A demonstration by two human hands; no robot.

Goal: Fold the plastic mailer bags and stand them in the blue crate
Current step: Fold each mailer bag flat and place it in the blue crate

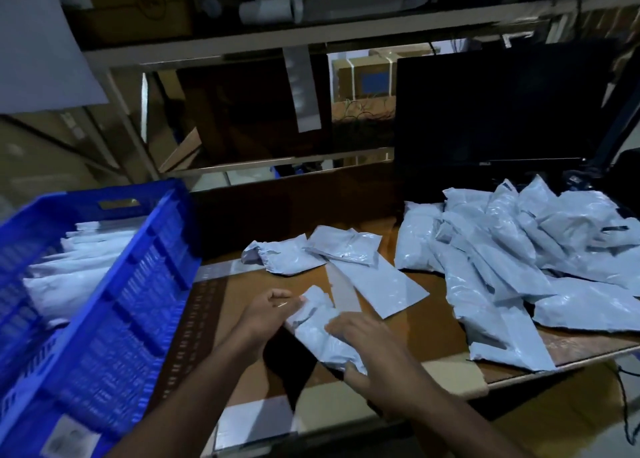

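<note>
I am partway through the folding step: one mailer bag (313,333) lies on the brown table (433,322) just below centre, and both my hands are on it. My left hand (266,314) has it at its ten o'clock end, fingers curled and pinching the edge of the plastic. My right hand (372,348) lies over its five o'clock end, fingers spread fairly flat on the upper side while the thumb seems tucked under the lower edge; whether that is a true pinch I cannot tell through the blur. The bag looks already doubled over, narrow and crumpled, so I judge the fold is nearly made.

The blue crate (114,295) stands at nine o'clock from my hands, just beside them, with a row of pale folded bags (76,263) upright in its far half and room at the near end. Two loose bags (322,250) lie at twelve o'clock from my hands, and the large unfolded pile (519,257) spreads at two o'clock, in front of the dark monitor (502,118).

Next, I think, calls for pressing the crease flat, keeping the fold closed in one grip, then carrying it towards nine o'clock and setting it on edge against the standing row so that it does not spring open
</note>
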